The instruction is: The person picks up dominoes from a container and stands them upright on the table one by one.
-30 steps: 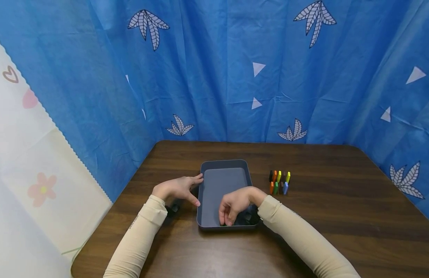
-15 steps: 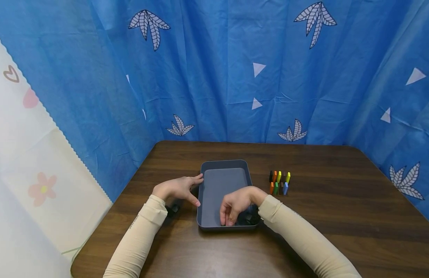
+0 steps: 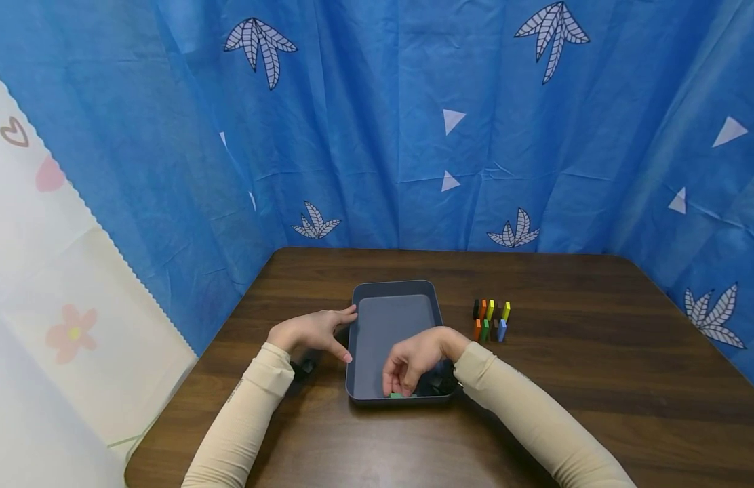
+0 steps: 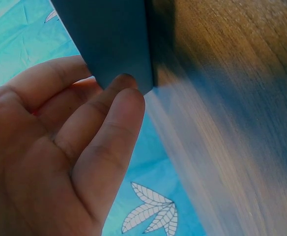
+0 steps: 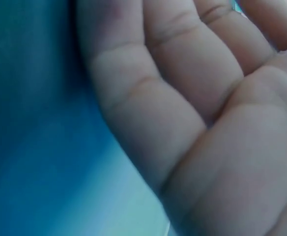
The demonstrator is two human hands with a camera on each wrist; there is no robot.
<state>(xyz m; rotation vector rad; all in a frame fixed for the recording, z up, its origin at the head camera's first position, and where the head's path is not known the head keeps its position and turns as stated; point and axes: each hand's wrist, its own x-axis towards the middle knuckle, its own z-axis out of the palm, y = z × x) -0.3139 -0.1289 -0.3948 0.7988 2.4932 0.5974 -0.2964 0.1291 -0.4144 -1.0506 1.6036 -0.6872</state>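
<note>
A dark grey rectangular tray [image 3: 392, 315] lies on the table. Inside its near end, my right hand [image 3: 416, 358] reaches down with fingers bent and pinches a small green block [image 3: 396, 395] by the near wall; part of the block is hidden by the fingertips. My left hand [image 3: 316, 332] is at the tray's left side, thumb and fingers extended and touching the rim. In the left wrist view, fingertips of the left hand [image 4: 79, 128] meet the tray's outer wall [image 4: 111, 39]. The right wrist view shows only blurred fingers of the right hand [image 5: 158, 93], no block.
Right of the tray, several small coloured blocks [image 3: 490, 310] stand upright in two rows, black, orange, yellow, brown, green and blue. The brown wooden table [image 3: 566, 339] reaches back to a blue curtain [image 3: 377, 135]. A pale curtain [image 3: 66, 271] hangs at the left.
The green block now shows at my right fingertips, where only a dark sliver or nothing showed before. My right fingers have shifted very slightly left. My left hand stays in place.
</note>
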